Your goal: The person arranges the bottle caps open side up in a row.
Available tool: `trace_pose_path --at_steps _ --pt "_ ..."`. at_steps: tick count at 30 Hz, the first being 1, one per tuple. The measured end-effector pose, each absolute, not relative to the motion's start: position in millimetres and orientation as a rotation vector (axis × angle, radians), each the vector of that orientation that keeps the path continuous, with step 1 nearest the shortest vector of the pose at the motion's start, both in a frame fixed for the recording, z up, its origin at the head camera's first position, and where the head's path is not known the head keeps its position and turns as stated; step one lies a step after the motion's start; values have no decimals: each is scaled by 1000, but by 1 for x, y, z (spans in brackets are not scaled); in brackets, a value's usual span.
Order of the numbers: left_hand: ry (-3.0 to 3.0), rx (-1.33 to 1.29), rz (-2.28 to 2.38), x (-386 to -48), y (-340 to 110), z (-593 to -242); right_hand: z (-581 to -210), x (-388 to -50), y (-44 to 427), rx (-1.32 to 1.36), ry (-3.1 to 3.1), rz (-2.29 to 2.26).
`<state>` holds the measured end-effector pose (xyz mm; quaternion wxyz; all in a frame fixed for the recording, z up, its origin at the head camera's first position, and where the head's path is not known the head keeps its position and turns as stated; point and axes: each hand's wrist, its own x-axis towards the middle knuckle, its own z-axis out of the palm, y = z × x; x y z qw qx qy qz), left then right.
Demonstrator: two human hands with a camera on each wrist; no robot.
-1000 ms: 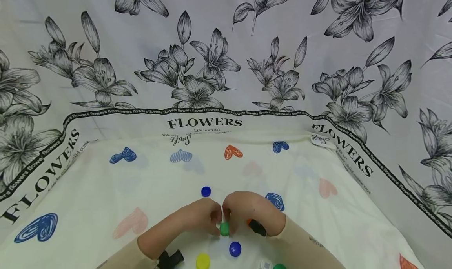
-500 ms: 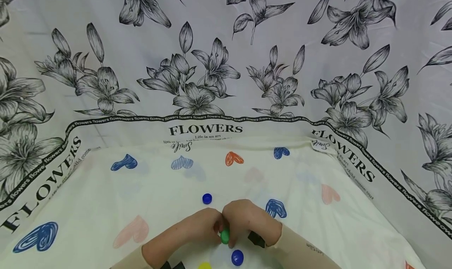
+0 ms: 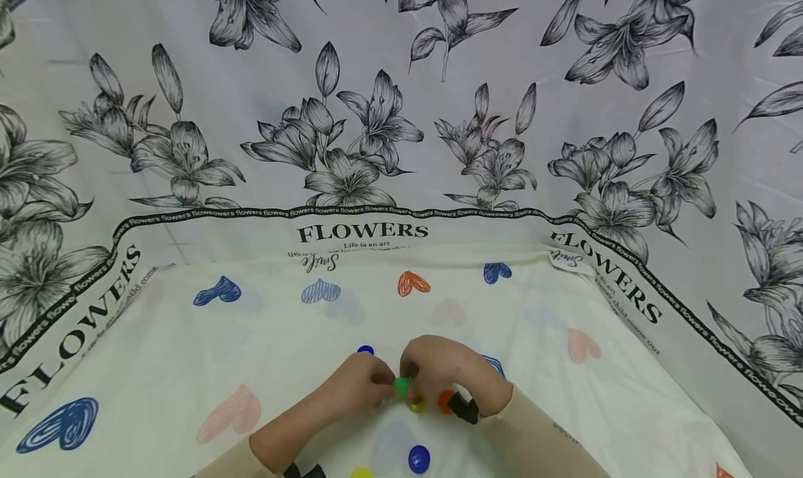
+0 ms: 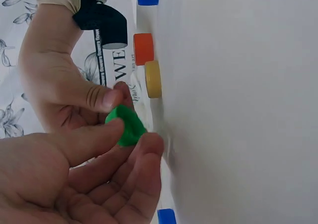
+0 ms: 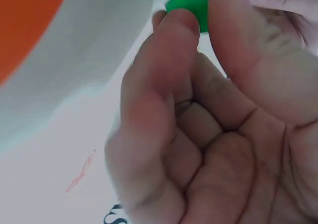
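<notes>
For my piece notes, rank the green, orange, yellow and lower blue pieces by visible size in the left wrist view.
1. Green piece, partly covered by fingers; looks nearer the camera.
2. Orange piece and yellow piece: too alike to rank.
3. Lower blue piece, cut off by the frame edge.

One green cap-like piece (image 3: 401, 388), two blue pieces (image 3: 419, 458) (image 3: 366, 350), two yellow pieces (image 3: 362, 473) (image 3: 417, 405), one orange piece (image 3: 446, 401); two hands (image 3: 355, 389) (image 3: 436, 366), two sleeves (image 3: 536, 442) (image 3: 232, 458), two black wrist-worn devices (image 3: 463, 408) (image 3: 315, 472).
</notes>
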<state>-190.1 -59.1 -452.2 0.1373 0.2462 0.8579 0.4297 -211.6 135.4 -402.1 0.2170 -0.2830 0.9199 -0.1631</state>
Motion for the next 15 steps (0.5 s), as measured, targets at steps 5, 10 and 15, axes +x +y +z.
trace_pose_path --at_steps 5,10,15 --pt "2505 531 1441 -192 -60 -450 -406 -224 141 -797 2480 -667" --pt "2552 355 1632 -194 -62 -448 -412 -234 142 -786 2371 -870" --pt "2636 328 1682 -195 -61 -450 -414 -238 142 -640 2308 -1083"
